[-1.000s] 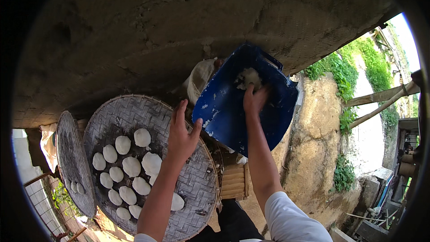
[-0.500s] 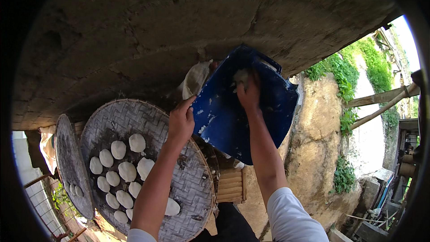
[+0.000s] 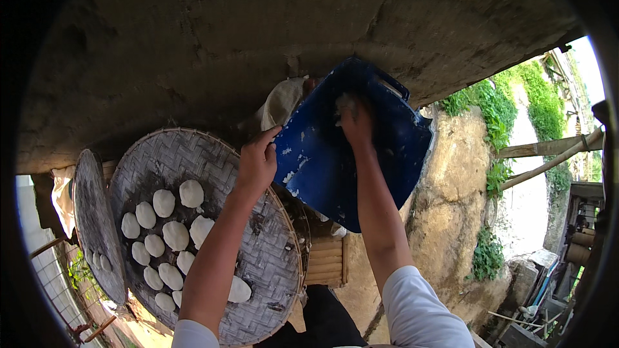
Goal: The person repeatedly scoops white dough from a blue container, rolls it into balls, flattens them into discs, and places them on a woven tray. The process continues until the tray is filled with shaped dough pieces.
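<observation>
A blue plastic tub [image 3: 322,171], its inside smeared with white bits, tilts in front of me. My left hand [image 3: 256,162] has its fingers closed over the tub's left rim. Inside the tub, near the far wall, my right hand [image 3: 356,125] is pressed round a white, dough-like lump [image 3: 346,101]; its fingertips are partly hidden in shadow. To the left lies a round woven bamboo tray [image 3: 274,258] carrying several white rounded patties [image 3: 175,236]. My left forearm passes over the tray and covers some of them.
A second woven tray [image 3: 97,232] with a few small white pieces leans at the far left. A pale cloth sack [image 3: 282,103] sits behind the tub, against a dark wall [image 3: 213,38]. Slatted wood [image 3: 325,261] shows below. Rough concrete ground [image 3: 451,206] and wooden poles [image 3: 548,148] are on the right.
The view has shifted slightly, so the trays and patties sit a little higher and further left. My right hand stays on the white lump in the tub; my left keeps its grip on the rim.
</observation>
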Motion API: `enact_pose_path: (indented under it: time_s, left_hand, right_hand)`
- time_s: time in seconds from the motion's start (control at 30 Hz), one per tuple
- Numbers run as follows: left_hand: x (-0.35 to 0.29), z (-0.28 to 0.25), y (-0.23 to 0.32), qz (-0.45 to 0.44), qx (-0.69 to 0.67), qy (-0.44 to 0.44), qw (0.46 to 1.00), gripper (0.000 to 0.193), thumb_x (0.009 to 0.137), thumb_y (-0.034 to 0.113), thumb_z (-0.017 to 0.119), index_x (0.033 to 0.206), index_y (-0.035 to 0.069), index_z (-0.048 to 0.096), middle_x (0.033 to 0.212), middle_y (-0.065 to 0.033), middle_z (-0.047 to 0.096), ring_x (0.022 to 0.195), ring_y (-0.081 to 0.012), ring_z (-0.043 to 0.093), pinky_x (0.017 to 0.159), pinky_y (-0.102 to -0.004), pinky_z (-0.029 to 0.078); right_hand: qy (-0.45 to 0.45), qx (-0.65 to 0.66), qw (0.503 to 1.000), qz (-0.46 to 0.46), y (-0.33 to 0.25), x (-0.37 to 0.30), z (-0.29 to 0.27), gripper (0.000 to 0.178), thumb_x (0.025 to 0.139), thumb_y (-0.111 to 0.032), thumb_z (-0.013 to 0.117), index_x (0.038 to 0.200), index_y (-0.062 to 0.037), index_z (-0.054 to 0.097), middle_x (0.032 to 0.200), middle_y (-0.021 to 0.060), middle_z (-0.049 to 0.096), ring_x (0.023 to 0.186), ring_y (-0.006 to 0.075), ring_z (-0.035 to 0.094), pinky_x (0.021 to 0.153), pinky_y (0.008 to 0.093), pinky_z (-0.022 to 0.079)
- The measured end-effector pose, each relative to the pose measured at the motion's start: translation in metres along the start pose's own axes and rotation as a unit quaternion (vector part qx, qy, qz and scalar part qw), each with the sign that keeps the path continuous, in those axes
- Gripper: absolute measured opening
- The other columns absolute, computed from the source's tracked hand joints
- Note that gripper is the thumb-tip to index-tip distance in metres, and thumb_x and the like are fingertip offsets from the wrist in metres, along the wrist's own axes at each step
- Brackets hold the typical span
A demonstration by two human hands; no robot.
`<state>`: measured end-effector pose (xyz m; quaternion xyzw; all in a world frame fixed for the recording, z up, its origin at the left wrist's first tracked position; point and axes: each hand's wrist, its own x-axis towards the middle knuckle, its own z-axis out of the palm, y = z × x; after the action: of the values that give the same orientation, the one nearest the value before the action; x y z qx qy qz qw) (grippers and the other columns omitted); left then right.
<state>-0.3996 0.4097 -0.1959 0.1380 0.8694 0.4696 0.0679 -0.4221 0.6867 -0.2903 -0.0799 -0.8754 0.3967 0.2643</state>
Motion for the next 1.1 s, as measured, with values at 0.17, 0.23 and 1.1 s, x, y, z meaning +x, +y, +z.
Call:
enact_pose_path:
  time_s: [0.17,0.23,1.1]
  left_hand:
    - [0.002,0.000,0.001,-0.002,0.010,0.000,1.000,0.039,0.093,-0.005,0.055,0.130,0.002,0.065,0.114,-0.0260,0.069,0.100,-0.0407,0.069,0.085,-0.0418,0.054]
    - [0.000,-0.003,0.004,-0.018,0.008,-0.012,1.000,0.039,0.093,-0.005,0.056,0.130,0.002,0.064,0.112,-0.0259,0.070,0.096,-0.0398,0.070,0.083,-0.0410,0.054]
    - [-0.004,-0.015,-0.015,-0.073,-0.083,-0.084,0.990,0.041,0.097,0.004,0.063,0.138,0.013,0.064,0.089,-0.0140,0.075,0.068,-0.0109,0.061,0.068,-0.0298,0.052]
  right_hand:
    - [-0.090,0.105,0.990,0.006,-0.001,0.000,-0.001,0.037,0.087,-0.016,0.058,0.117,0.0022,0.070,0.115,0.0246,0.070,0.112,0.0371,0.067,0.097,0.0433,0.050]
    - [-0.060,0.100,0.993,0.036,-0.004,-0.002,-0.003,0.037,0.088,-0.017,0.057,0.116,0.0022,0.071,0.116,0.0249,0.070,0.112,0.0366,0.067,0.097,0.0429,0.050]
    - [0.034,0.132,0.982,0.130,-0.031,-0.041,-0.001,0.046,0.095,-0.016,0.041,0.129,0.0051,0.064,0.126,0.0232,0.067,0.120,0.0314,0.063,0.105,0.0386,0.046]
